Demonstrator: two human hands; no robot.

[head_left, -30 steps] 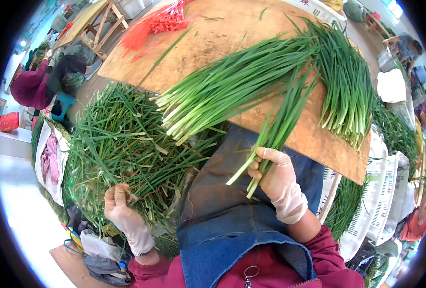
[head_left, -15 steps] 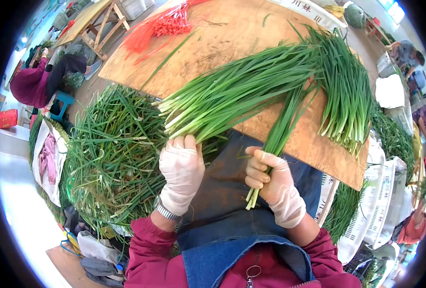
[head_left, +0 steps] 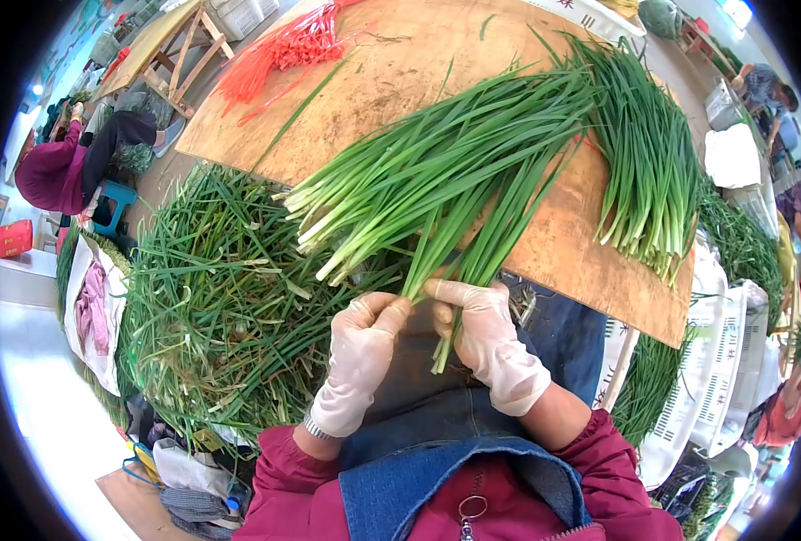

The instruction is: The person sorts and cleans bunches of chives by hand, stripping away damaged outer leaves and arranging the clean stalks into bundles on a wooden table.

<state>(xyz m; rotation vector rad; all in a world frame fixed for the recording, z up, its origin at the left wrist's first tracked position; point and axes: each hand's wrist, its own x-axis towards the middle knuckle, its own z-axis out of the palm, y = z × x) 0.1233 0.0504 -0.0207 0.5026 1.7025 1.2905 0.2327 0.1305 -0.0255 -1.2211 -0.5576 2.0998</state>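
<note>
Both of my hands wear thin whitish gloves and are close together in front of the board's near edge. My right hand [head_left: 492, 341] is closed round a small bunch of garlic chives [head_left: 501, 236], whose pale stem ends stick out below the fingers. Just beside it, my left hand [head_left: 361, 350] pinches the pale ends of a few garlic chive stalks [head_left: 426, 267]. A larger loose heap of garlic chives [head_left: 455, 135] lies beyond on the wooden board [head_left: 590, 243], white ends to the left. A thick bundle of garlic chives [head_left: 646, 153] rests at the board's right side.
Red plastic ties [head_left: 297, 47] lie at the board's far left. A big heap of loose green leaves [head_left: 216, 298] is at my left. White crates [head_left: 716, 379] stand at the right. A seated person [head_left: 67, 167] is at far left; other people are at far right.
My left hand has moved right from the heap, now pinching stalks beside my right hand. My right hand has moved up and left with its bunch.
</note>
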